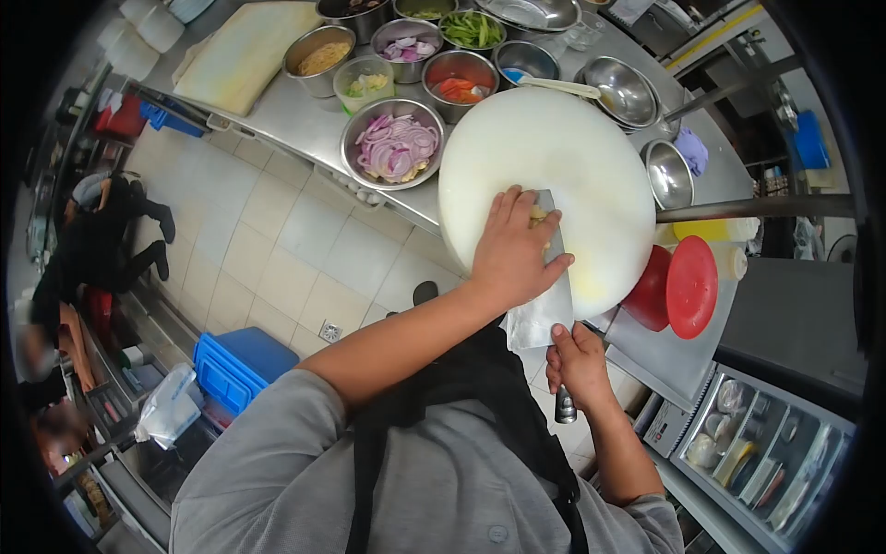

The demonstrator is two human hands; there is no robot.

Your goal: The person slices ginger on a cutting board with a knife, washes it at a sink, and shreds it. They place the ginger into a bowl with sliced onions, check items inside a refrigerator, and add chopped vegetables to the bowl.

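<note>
A wide cleaver (544, 309) lies over the round white cutting board (517, 129), its blade at the near edge. My right hand (577, 365) is closed around its dark handle. My left hand (517, 245) rests on the upper part of the blade, fingers stretched out and thumb apart. Small yellowish pieces (538, 213) show by the left fingertips; what lies under the hand is hidden. Left of the board, a steel bowl of sliced purple onion (397, 148) stands on the counter.
Steel pots of chopped food, including red slices (459, 90) and green strips (471, 30), line the far side. A white-handled utensil (560, 87) touches the board's far edge. Red plastic items (692, 286) stand right. A blue bin (242, 365) and a person (111, 226) are at left.
</note>
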